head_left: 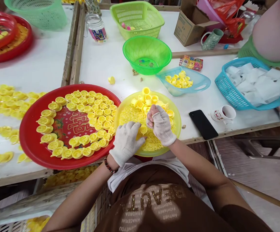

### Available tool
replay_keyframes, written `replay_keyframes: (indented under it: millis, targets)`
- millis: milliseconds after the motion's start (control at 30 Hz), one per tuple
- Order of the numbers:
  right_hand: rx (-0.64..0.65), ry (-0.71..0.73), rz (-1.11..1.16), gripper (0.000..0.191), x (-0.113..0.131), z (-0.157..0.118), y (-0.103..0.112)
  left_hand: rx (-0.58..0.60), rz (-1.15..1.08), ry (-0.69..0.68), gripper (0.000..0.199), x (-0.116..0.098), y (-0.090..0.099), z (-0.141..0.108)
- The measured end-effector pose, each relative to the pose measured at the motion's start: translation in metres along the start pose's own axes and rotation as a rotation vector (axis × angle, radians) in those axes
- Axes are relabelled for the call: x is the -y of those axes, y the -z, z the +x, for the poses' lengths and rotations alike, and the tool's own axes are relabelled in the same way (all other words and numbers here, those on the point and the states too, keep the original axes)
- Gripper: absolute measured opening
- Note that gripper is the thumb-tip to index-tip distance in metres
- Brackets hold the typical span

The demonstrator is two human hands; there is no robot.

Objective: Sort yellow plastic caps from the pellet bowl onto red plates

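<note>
My left hand [127, 141], in a white fingerless-tip glove, is over the left part of a yellow basin [178, 129]. Its thumb and forefinger are apart, with a small yellow cup piece [143, 129] beside the fingertips. Gloved as well, my right hand [161, 124] is closed over the basin's right part, fingers curled together; what they pinch is hidden. Small yellow beads [127, 116] fill the basin, with a heap of yellow cups [146, 98] at its back. Left of it, a red tray [29, 135] bears rows of yellow cup pieces [77, 153].
Behind stand a green bowl [147, 53], a blue scoop-shaped tray [202, 83] with yellow cups and a green basket [140, 16]. To the right are a black phone [203, 124], a mug [223, 113] and a blue basket [229, 90]. Loose yellow pieces [7, 100] lie at left.
</note>
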State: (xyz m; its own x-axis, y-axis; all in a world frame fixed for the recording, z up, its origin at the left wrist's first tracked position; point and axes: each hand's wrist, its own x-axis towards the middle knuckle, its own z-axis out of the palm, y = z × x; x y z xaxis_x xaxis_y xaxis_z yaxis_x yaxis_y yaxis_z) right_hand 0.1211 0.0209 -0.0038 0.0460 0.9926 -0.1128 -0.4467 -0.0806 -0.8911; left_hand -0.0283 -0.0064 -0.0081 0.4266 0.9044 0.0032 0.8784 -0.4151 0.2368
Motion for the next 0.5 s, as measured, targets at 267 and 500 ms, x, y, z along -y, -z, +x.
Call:
replay_keyframes:
  millis: [267, 500]
  targets:
    - [0.134, 0.005, -0.575, 0.029, 0.014, -0.023, 0.043, -0.089, -0.366, 0.001, 0.026, 0.003, 0.0, 0.002]
    - [0.728, 0.416, -1.607, 0.015, 0.009, -0.035, 0.04, -0.121, -0.346, 0.174, 0.028, 0.053, 0.047, -0.023]
